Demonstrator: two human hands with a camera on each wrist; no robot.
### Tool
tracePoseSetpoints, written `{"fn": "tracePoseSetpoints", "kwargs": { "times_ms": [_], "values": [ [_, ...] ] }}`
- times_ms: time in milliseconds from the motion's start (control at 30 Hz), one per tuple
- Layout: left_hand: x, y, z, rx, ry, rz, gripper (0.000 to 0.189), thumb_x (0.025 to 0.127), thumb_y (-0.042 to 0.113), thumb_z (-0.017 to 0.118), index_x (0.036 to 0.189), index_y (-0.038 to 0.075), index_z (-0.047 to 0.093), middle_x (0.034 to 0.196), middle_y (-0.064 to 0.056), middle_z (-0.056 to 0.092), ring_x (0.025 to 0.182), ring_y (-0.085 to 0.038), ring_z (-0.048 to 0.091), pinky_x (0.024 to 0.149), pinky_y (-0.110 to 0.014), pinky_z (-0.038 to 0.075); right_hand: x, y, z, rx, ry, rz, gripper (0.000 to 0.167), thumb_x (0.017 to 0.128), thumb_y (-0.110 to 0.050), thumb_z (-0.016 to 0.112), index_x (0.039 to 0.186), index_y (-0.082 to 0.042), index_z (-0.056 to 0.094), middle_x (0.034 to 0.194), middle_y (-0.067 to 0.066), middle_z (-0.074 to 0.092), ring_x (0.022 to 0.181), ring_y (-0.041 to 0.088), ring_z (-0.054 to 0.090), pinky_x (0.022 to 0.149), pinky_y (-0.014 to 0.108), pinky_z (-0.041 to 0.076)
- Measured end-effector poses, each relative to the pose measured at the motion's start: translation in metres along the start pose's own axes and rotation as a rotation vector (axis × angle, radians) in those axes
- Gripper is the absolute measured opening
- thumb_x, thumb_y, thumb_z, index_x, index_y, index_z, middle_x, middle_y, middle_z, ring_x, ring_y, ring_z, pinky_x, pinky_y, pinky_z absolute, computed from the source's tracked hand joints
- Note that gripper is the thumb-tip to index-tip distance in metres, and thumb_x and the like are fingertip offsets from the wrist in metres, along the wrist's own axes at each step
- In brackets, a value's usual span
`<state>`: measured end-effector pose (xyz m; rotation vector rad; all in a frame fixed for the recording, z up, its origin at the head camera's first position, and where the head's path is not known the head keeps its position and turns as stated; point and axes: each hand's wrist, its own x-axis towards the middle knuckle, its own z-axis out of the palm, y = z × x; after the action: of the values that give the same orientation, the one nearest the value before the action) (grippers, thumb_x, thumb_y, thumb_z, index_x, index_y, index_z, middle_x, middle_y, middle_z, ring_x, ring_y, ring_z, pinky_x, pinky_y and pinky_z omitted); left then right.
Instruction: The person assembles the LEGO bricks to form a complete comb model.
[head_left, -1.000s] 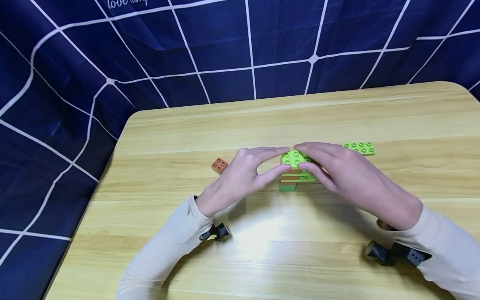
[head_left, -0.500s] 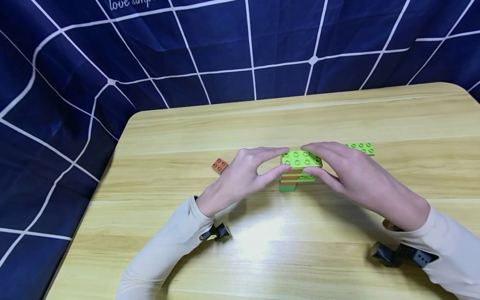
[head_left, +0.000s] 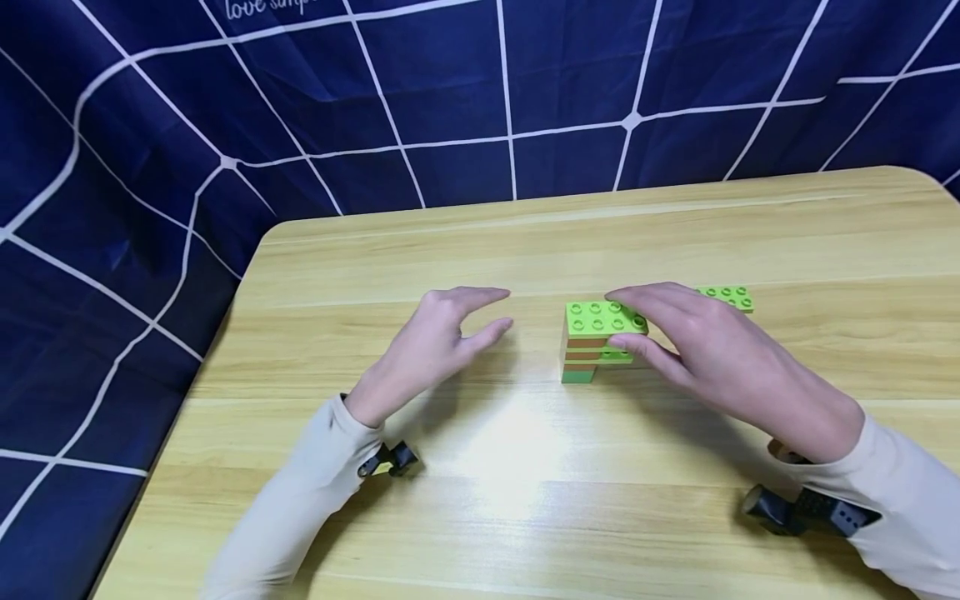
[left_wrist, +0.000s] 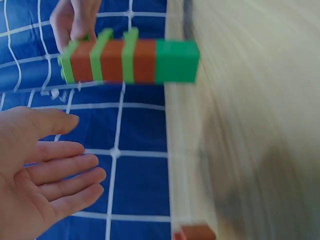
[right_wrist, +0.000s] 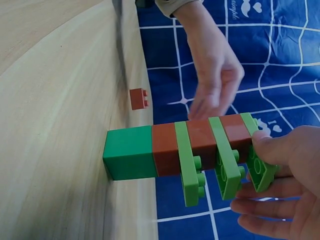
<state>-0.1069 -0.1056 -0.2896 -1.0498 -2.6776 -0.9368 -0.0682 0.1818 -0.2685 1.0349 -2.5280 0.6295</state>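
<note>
A tower of toy building bricks (right_wrist: 164, 152) stands upright on the table, a dark green brick (head_left: 577, 377) at its base. Above that, brown bricks (left_wrist: 107, 61) alternate with light-green plates (right_wrist: 186, 165) that stick out to the right. My right hand (head_left: 697, 342) pinches the overhanging right end of the topmost light-green plate (head_left: 592, 317), thumb in front and fingers behind. Well left of the tower, my left hand (head_left: 427, 350) hovers over the table with thumb and fingers apart, holding nothing.
A loose brown brick (right_wrist: 137, 99) lies on the table left of the tower, hidden behind the left hand in the head view. Another light-green plate (head_left: 738, 298) lies behind the right hand. Blue cloth (head_left: 450, 83) with white lines hangs behind the wooden table (head_left: 375, 258).
My left hand has let go of the tower's left side and moved left, away from it. My right hand has slid slightly right along the top plate, baring more studs.
</note>
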Motion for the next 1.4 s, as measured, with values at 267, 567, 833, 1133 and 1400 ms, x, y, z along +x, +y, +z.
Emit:
{"fn": "tracePoseSetpoints", "kwargs": {
  "times_ms": [267, 567, 833, 1133, 1400],
  "values": [
    [-0.016, -0.03, -0.005, 0.032, -0.044, -0.132, 0.037, 0.085, 0.009, 0.073, 0.118, -0.006, 0.065, 0.113, -0.02, 0.068, 0.074, -0.018, 0.067, 0.074, -0.031, 0.058, -0.001, 0.001, 0.001, 0.0, 0.006, -0.012, 0.052, 0.099, -0.043, 0.05, 0.124, 0.002, 0.06, 0.113, 0.019, 0.066, 0.103, 0.036, 0.063, 0.084, 0.053, 0.053],
    [-0.026, -0.044, -0.007, 0.096, -0.115, -0.242, 0.048, 0.077, 0.005, 0.08, 0.119, -0.009, 0.063, 0.113, -0.021, 0.067, 0.099, -0.03, 0.066, 0.088, -0.035, 0.056, -0.001, 0.0, 0.001, -0.002, -0.008, 0.001, 0.047, 0.096, -0.037, 0.058, 0.126, 0.0, 0.059, 0.114, 0.019, 0.066, 0.104, 0.037, 0.063, 0.085, 0.054, 0.053],
    [-0.031, -0.05, -0.005, 0.09, -0.164, -0.293, 0.045, 0.076, -0.004, 0.077, 0.118, -0.009, 0.063, 0.107, -0.022, 0.068, 0.085, -0.025, 0.065, 0.075, -0.031, 0.058, 0.0, 0.0, 0.001, -0.008, -0.021, 0.008, 0.046, 0.096, -0.035, 0.06, 0.127, 0.0, 0.059, 0.115, 0.019, 0.065, 0.105, 0.038, 0.062, 0.087, 0.056, 0.051],
    [-0.033, -0.055, -0.003, 0.109, -0.133, -0.263, 0.042, 0.073, -0.015, 0.072, 0.114, -0.009, 0.065, 0.102, -0.023, 0.069, 0.082, -0.027, 0.067, 0.07, -0.029, 0.059, 0.0, 0.0, 0.001, -0.013, -0.015, 0.003, 0.047, 0.095, -0.035, 0.06, 0.127, 0.0, 0.059, 0.115, 0.02, 0.065, 0.105, 0.038, 0.062, 0.087, 0.055, 0.052],
    [-0.033, -0.058, -0.001, 0.118, -0.136, -0.267, 0.042, 0.076, -0.009, 0.074, 0.116, -0.011, 0.063, 0.102, -0.025, 0.068, 0.084, -0.029, 0.068, 0.074, -0.031, 0.059, 0.001, 0.0, 0.001, -0.008, -0.011, -0.007, 0.047, 0.097, -0.036, 0.057, 0.127, 0.0, 0.059, 0.115, 0.019, 0.066, 0.104, 0.038, 0.063, 0.087, 0.054, 0.052]
  ]
}}
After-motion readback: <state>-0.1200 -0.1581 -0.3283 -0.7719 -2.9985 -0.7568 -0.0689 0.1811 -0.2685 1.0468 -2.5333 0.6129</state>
